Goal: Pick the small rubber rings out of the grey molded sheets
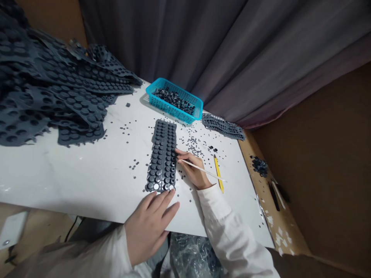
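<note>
Grey-purple pleated cloth curtain (220,50): hangs along the far side of the table.
White glossy table (87,170): spans the view, with everything below on it except the crinkled plastic.
Heap of dark grey rubber sheets with round studs and holes (75,92): piled at the table's far left, frayed edges spilling onto the top.
Crinkled clear plastic wrap (191,251): lies below the near table edge, between the sleeves.
Teal perforated plastic basket (171,109): stands at the far edge, loaded with small dark pieces.
Left hand (150,222): palm down, fingers slightly apart, fingertips at the near edge of the studded sheet.
Dark grey rectangular studded rubber sheet (164,154): flat at mid-table, long side running away from the person; two studs in its nearest row have white tops.
Right hand (193,170): at the sheet's right edge, thumb and fingers clamped on the stick.
Thin white stick (208,172): slants over the hand, its tip end at the right-hand studs.
Yellow slim tool with a dark tip (218,175): lies just right of that hand.
Tiny dark round discs (191,146): scattered around the sheet, thickest beyond the right hand.
</note>
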Demonstrator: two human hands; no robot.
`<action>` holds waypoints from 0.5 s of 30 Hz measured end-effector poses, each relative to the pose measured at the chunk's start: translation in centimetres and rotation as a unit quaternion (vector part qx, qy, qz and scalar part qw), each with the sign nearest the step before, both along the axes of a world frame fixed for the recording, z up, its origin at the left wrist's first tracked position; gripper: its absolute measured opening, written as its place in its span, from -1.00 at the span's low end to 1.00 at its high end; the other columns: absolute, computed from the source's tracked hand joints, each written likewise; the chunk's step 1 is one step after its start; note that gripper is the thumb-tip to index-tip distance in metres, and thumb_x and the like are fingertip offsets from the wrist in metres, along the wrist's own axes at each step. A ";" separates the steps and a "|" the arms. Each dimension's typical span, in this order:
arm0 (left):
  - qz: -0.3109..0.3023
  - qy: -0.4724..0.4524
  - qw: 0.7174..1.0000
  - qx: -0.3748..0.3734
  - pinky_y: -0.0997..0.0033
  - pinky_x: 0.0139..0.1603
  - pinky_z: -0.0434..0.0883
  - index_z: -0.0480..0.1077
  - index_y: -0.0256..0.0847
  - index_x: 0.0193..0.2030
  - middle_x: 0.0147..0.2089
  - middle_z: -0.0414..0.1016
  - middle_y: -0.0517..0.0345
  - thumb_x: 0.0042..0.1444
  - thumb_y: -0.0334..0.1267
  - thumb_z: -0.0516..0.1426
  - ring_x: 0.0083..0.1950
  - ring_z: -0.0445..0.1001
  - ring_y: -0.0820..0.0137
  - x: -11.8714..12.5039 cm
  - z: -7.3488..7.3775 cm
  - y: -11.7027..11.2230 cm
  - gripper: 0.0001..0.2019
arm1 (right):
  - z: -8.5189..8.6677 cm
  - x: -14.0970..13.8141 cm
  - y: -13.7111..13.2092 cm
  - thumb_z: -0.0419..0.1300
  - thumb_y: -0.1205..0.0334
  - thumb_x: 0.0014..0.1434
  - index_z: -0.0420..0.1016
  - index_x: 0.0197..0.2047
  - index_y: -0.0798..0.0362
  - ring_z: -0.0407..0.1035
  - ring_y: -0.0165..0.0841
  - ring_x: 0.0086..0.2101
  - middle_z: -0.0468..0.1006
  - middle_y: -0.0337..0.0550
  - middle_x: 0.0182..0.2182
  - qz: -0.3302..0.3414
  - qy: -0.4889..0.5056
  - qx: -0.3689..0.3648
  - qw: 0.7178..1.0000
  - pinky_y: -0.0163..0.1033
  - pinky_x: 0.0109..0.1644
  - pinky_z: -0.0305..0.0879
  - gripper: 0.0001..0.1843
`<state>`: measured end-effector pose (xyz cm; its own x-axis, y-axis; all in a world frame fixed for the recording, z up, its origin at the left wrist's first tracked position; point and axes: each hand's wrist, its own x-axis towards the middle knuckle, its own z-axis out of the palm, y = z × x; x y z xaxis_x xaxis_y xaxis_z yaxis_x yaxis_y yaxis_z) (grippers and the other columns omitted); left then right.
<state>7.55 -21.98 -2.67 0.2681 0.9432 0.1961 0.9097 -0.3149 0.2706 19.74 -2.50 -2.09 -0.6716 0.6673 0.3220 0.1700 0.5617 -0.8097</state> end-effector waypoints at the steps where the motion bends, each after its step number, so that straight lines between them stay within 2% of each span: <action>1: 0.000 -0.003 1.000 0.001 0.15 0.25 -0.08 0.24 -0.05 0.22 0.36 0.13 0.02 0.13 0.02 0.09 0.29 0.13 0.24 0.0 0.0 0.0 -0.48 | -0.1 -0.1 0.0 0.16 0.19 0.21 0.46 -0.22 0.04 0.41 -0.25 0.03 0.52 0.03 0.00 0.003 -0.002 -0.004 1.000 -0.11 0.08 0.36 -0.88; 7: 0.004 -0.015 1.000 0.009 0.13 0.25 -0.08 0.24 -0.07 0.21 0.34 0.16 0.01 0.15 0.01 0.07 0.27 0.13 0.23 0.0 -0.1 0.0 -0.50 | -0.6 -0.2 0.3 0.14 0.23 0.22 0.46 -0.24 0.03 0.45 -0.27 -0.03 0.56 0.00 -0.06 0.005 -0.019 0.049 0.999 -0.13 0.05 0.39 -0.90; 12: 0.003 -0.025 1.000 0.015 0.14 0.26 -0.08 0.26 -0.09 0.20 0.33 0.18 0.00 0.12 0.00 0.10 0.27 0.14 0.23 0.0 -0.3 0.0 -0.49 | -0.7 0.1 1.1 0.03 0.26 0.28 0.47 -0.20 0.00 0.46 -0.28 -0.04 0.54 -0.01 -0.02 0.022 -0.094 0.174 0.980 -0.12 0.03 0.39 -0.81; 15: 0.001 -0.027 1.000 0.012 0.12 0.25 -0.08 0.25 -0.09 0.21 0.33 0.17 -0.02 0.12 0.00 0.10 0.27 0.13 0.21 0.0 -0.3 0.0 -0.48 | -0.4 0.0 2.3 0.00 0.27 0.28 0.47 -0.16 0.01 0.43 -0.25 -0.01 0.50 0.02 0.03 -0.008 -0.112 0.218 0.969 -0.09 0.05 0.38 -0.78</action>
<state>7.57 -22.03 -2.97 0.2536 0.9387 0.2336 0.8948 -0.3194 0.3121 19.73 -0.20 -2.53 -0.7475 0.5118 0.4235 0.3259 0.8380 -0.4376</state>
